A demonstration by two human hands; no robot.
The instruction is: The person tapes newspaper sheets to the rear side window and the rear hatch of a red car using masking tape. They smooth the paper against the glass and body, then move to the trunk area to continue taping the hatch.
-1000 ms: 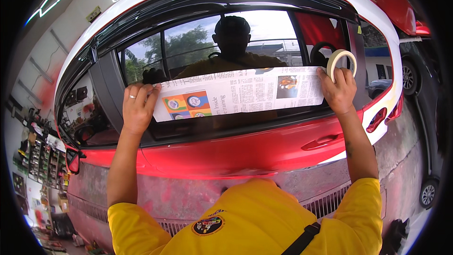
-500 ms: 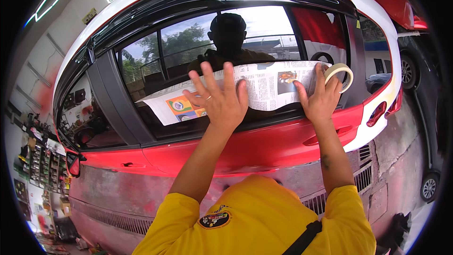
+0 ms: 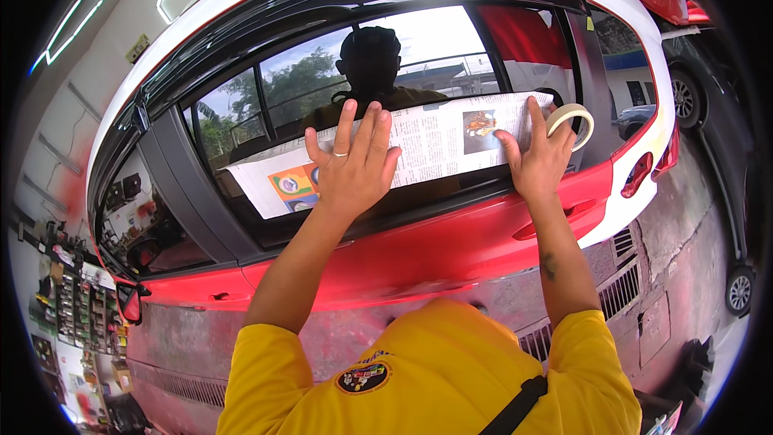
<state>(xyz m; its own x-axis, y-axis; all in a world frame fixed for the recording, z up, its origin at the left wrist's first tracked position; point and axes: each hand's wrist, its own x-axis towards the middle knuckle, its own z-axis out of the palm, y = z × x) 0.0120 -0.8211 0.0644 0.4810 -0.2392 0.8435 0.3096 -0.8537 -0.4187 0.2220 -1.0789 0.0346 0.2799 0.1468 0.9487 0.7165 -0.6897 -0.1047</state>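
Observation:
A folded sheet of newspaper [image 3: 435,133] lies along the lower part of the dark rear door window [image 3: 302,84] of a red and white car. My left hand [image 3: 354,173] rests on its left half, palm down, fingers stretched out and a ring on one of them. At the sheet's right end, the index finger and thumb of my right hand [image 3: 541,163] press on the paper. The other fingers of that hand are bent around a roll of cream masking tape [image 3: 590,126]. The paper's left corner hangs over the glass.
Below the window is the red door panel [image 3: 394,262], with a door handle [image 3: 555,219] under my right wrist. A side mirror [image 3: 129,302] juts out at left. Shelves of small items [image 3: 84,306] line the left wall. A dark car [image 3: 713,137] stands at right, and a floor grate [image 3: 620,290] lies below.
My left hand has slid left along the newspaper, its fingers closer together. The right hand keeps its place at the paper's right end with the tape roll. The whole view has shifted slightly.

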